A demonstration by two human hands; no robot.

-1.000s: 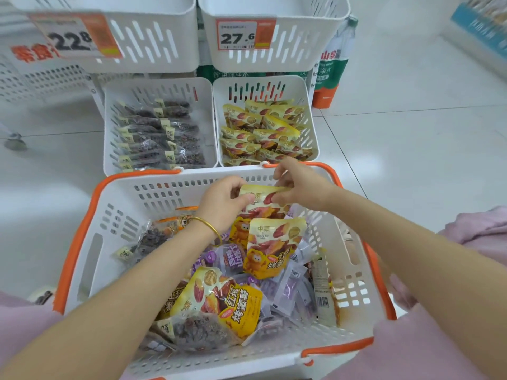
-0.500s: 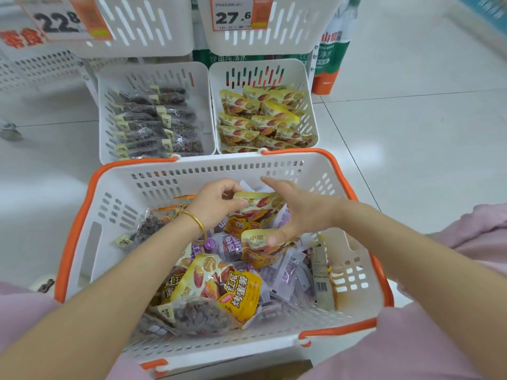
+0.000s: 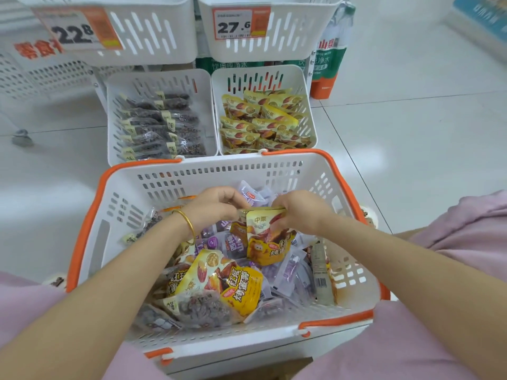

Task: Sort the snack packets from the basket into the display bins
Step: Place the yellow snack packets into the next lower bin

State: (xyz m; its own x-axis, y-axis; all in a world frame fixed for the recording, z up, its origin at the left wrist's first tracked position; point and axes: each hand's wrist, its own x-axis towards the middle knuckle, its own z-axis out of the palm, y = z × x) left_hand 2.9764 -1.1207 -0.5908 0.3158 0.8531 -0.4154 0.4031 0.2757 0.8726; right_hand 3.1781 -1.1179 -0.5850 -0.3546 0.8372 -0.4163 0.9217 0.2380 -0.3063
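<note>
The yellow packets (image 3: 264, 237), a small stack hanging by its top edge, sit between the two sets of fingertips, raised just above the heap in the basket (image 3: 219, 171). The left hand (image 3: 216, 207) pinches the stack's top left corner, fingers curled tight with no gap showing. The right hand (image 3: 301, 213) pinches the top right edge the same way. Below the fingers the stack's lower edge hangs over the purple packets (image 3: 293, 272). Nearer the person lie a large yellow packet (image 3: 241, 283) and a dark packet (image 3: 203, 308). Beyond the fingertips the basket's far wall stands near, with a strip of bare wall showing above the heap. The orange rim (image 3: 87, 223) runs down both sides, well apart from either hand. Right behind that wall, the right bin (image 3: 299, 86) holds rows of matching yellow packets, with open room over them toward its back. The left bin (image 3: 200, 86) just beside it holds dark packets. Above both sit two upper bins (image 3: 164, 31), tagged 22.8 and 27.6. A gold bangle (image 3: 188, 224) circles the left wrist
</note>
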